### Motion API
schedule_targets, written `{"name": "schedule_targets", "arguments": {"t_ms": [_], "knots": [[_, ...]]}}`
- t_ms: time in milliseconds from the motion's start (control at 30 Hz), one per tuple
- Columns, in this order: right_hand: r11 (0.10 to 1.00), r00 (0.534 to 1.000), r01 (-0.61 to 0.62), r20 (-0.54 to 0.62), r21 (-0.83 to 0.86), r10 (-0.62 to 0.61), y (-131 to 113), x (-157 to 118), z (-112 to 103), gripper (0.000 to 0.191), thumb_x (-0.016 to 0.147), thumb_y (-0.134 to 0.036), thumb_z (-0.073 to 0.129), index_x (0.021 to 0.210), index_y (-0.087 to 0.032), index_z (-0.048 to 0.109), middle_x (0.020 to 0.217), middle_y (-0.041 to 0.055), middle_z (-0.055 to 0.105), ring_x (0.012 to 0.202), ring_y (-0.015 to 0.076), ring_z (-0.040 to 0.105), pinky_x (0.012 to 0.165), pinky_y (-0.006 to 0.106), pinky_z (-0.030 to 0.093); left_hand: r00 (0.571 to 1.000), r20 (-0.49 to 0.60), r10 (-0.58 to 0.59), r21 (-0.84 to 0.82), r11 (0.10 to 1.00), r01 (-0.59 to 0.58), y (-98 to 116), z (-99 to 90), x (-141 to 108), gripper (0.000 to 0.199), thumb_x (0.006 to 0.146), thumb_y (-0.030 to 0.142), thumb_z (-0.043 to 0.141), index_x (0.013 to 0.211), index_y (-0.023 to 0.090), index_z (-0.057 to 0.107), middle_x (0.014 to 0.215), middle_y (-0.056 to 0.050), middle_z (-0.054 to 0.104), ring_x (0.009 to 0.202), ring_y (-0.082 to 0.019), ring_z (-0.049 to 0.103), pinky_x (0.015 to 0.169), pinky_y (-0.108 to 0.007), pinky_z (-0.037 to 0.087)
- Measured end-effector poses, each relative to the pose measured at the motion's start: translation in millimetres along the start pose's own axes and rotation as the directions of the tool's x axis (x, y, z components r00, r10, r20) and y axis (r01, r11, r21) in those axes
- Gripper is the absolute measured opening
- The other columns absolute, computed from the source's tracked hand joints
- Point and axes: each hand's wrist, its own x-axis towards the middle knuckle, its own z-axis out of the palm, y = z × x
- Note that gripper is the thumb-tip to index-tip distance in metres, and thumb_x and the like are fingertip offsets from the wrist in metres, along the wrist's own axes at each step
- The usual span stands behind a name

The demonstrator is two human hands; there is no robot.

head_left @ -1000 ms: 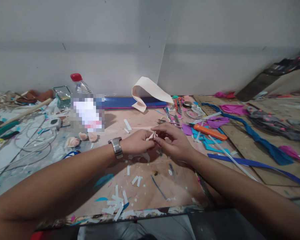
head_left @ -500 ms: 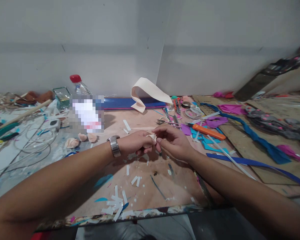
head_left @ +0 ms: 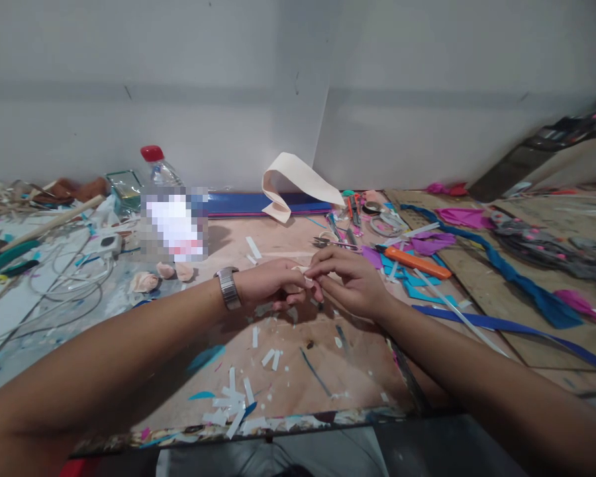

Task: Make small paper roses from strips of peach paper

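Observation:
My left hand (head_left: pixel 275 286), with a metal watch on its wrist, is closed round a small cream rolled strip (head_left: pixel 302 269), mostly hidden by my fingers. Thumb and fingertips of my right hand (head_left: pixel 347 281) pinch the same piece from the other side. Both hands are just above the middle of the wooden board (head_left: pixel 288 351). To the left sit peach rolled rosettes, the largest a rose-like one (head_left: pixel 145 282). Behind my hands, a long cream strip (head_left: pixel 302 169) lies looped over a dark blue flat stack (head_left: pixel 233 204).
An orange utility knife (head_left: pixel 417 263) and small snips (head_left: pixel 328 244) lie right of my hands, among purple and blue scraps. A red-capped bottle (head_left: pixel 163 173) stands behind left. White cut strips (head_left: pixel 233 397) litter the front edge. A blue ribbon (head_left: pixel 516 328) and a white cable (head_left: pixel 92 281) flank the area.
The fingers of my right hand have shifted slightly and press down over the cream piece, so less of it shows. My left hand stays in place, still holding it.

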Motion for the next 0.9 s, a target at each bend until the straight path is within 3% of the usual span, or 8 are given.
{"name": "schedule_targets", "arguments": {"t_ms": [167,300,500,667,800,900], "knots": [[0.999,0.998,-0.039,-0.042,-0.022,0.038,0.0,2.6,-4.8,0.016,0.09,-0.019,0.068,0.096,-0.026,0.082,0.092,0.0075,0.074,0.086,0.0208,0.071,0.077,0.036,0.057,0.968,-0.226,0.111,-0.029,0.992,-0.121,-2.7,-3.2,5.3,0.027,0.082,0.036,0.074,0.087,0.011,0.066,0.07,0.0,0.061,0.049,-0.008,0.058,0.048,-0.02,0.043],[0.992,0.991,-0.107,-0.094,-0.072,0.1,1.4,3.3,-5.1,0.01,0.088,-0.026,0.072,0.092,-0.025,0.082,0.091,0.0081,0.074,0.081,0.0208,0.07,0.07,0.034,0.056,0.923,-0.36,0.133,0.057,0.991,-0.121,-1.5,-5.7,6.7,0.035,0.072,0.037,0.085,0.085,0.013,0.064,0.063,-0.001,0.063,0.054,-0.011,0.063,0.05,-0.018,0.042],[0.987,0.991,-0.104,-0.095,-0.126,0.093,3.9,3.2,-3.5,0.01,0.089,-0.032,0.075,0.092,-0.025,0.083,0.09,0.0078,0.074,0.08,0.0202,0.07,0.07,0.034,0.056,0.909,-0.384,0.162,0.109,0.985,-0.13,-3.5,-6.9,6.0,0.035,0.076,0.041,0.084,0.084,0.014,0.064,0.061,-0.002,0.066,0.056,-0.012,0.063,0.053,-0.019,0.047],[0.983,0.994,-0.089,-0.077,-0.161,0.078,3.8,3.0,-4.5,0.011,0.091,-0.03,0.073,0.093,-0.025,0.083,0.09,0.0077,0.074,0.082,0.0202,0.07,0.07,0.033,0.056,0.906,-0.39,0.164,0.124,0.984,-0.124,-2.5,-5.8,6.7,0.023,0.081,0.032,0.077,0.087,0.013,0.066,0.061,-0.002,0.066,0.056,-0.01,0.063,0.054,-0.018,0.047],[0.983,0.99,-0.128,-0.071,-0.13,0.12,2.5,2.4,-2.2,0.011,0.09,-0.031,0.074,0.091,-0.026,0.083,0.089,0.007,0.075,0.079,0.0197,0.07,0.069,0.033,0.056,0.894,-0.43,0.124,0.133,0.988,-0.073,-0.4,-3.9,7.6,0.011,0.08,0.02,0.07,0.077,0.013,0.063,0.059,-0.001,0.063,0.053,-0.01,0.061,0.05,-0.017,0.044],[0.983,0.984,-0.164,-0.08,-0.085,0.157,3.0,1.6,0.6,0.01,0.088,-0.031,0.076,0.088,-0.025,0.083,0.087,0.0075,0.076,0.077,0.0198,0.07,0.07,0.034,0.056,0.889,-0.438,0.134,0.157,0.985,-0.071,-1.3,-3.0,8.6,0.012,0.08,0.019,0.068,0.073,0.013,0.061,0.058,0.0,0.062,0.051,-0.009,0.06,0.05,-0.016,0.043]]}}
